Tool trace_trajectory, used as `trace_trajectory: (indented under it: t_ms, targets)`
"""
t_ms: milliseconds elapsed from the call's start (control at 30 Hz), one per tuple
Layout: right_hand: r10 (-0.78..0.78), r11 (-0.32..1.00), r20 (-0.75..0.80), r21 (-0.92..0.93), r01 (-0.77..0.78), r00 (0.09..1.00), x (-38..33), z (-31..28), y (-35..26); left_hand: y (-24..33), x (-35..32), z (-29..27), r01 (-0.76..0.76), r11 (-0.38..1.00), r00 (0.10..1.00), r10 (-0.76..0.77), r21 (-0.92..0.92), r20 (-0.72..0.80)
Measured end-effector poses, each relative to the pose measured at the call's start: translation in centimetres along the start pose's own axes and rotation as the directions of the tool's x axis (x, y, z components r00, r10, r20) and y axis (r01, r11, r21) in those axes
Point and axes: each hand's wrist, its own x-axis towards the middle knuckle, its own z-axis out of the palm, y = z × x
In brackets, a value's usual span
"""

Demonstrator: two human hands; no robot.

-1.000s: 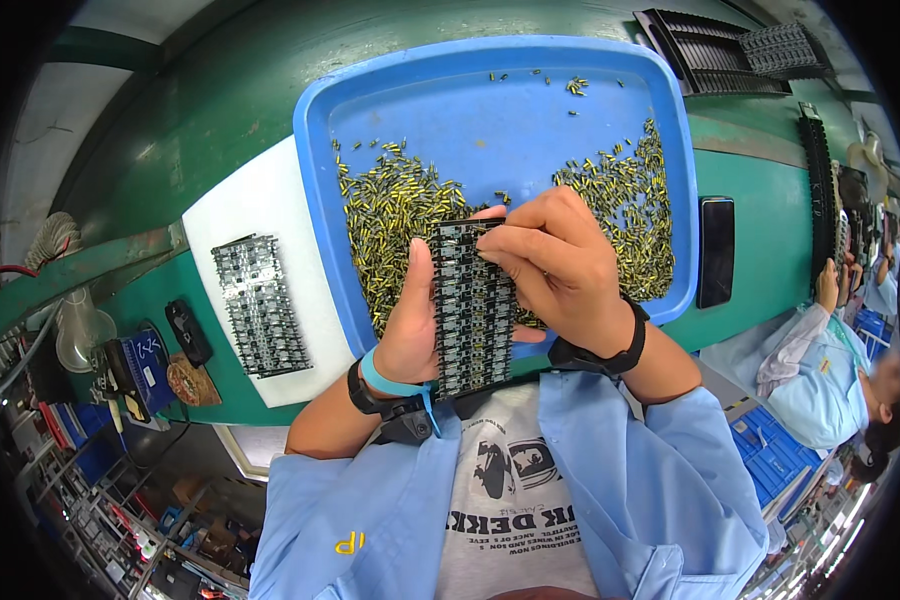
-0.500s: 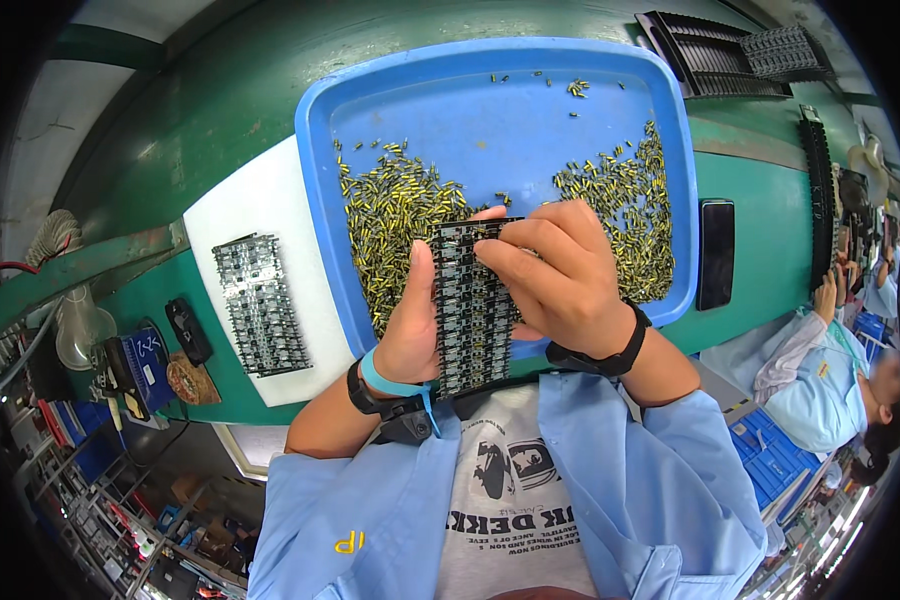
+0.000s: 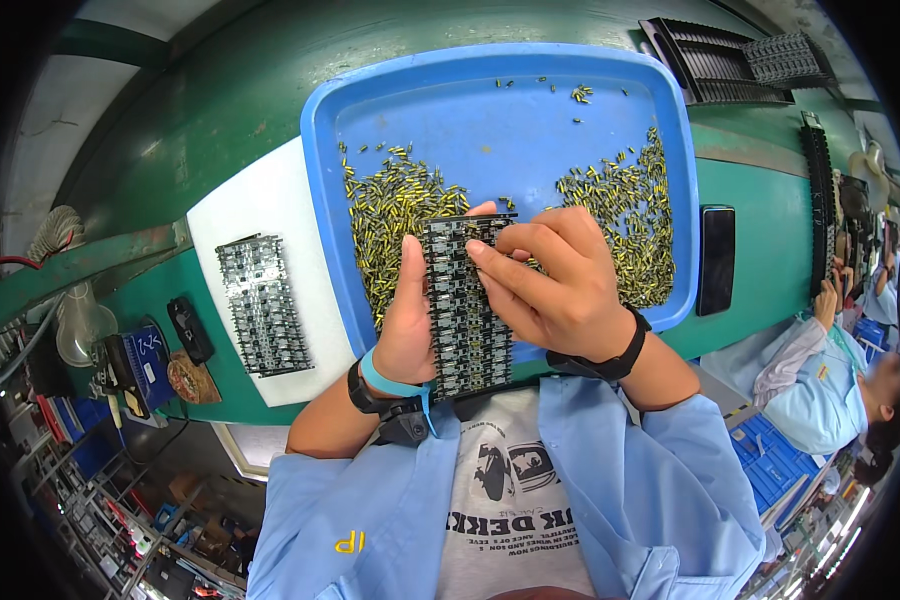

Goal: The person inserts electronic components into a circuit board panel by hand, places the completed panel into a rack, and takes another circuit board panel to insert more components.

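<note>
My left hand (image 3: 403,325) holds a long panel of small circuit boards (image 3: 460,340) from its left side, thumb along the edge and fingertips showing past its far end. The panel is tilted over the near part of a blue tray (image 3: 500,135). My right hand (image 3: 567,285) is closed in a pinch, its thumb and index fingertips at the panel's surface near the far end. Whatever lies between those fingertips is too small to make out. Heaps of small yellow-and-black cylindrical components (image 3: 398,205) lie in the tray on both sides of the panel.
Another circuit board panel (image 3: 265,310) lies on a white sheet (image 3: 320,290) at the left. A black phone (image 3: 716,260) rests right of the tray. Black racks (image 3: 715,65) stand at the far right. A co-worker (image 3: 810,375) in light blue sits to the right.
The pinching fingertips of my right hand have shifted slightly left and nearer along the panel. The panel and my left hand have moved a little to the left.
</note>
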Motion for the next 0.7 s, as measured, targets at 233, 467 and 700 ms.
trace_trajectory:
  t_ms: [233,467,700]
  targets:
    - [0.167,0.976,0.001,0.14,-0.166,0.986,-0.2,-0.4,-0.2,0.1,0.0,0.1,0.004,1.0,1.0,-0.005,-0.024,-0.008]
    - [0.352,0.909,0.178,0.17,-0.381,0.919,-1.9,1.7,2.4,1.2,0.4,-0.6,-0.072,0.961,0.989,0.103,-0.268,0.103]
    - [0.144,0.98,0.537,0.039,-0.195,0.831,-2.1,2.0,1.6,1.1,0.5,-0.9,-0.081,0.961,0.993,0.101,-0.264,0.063]
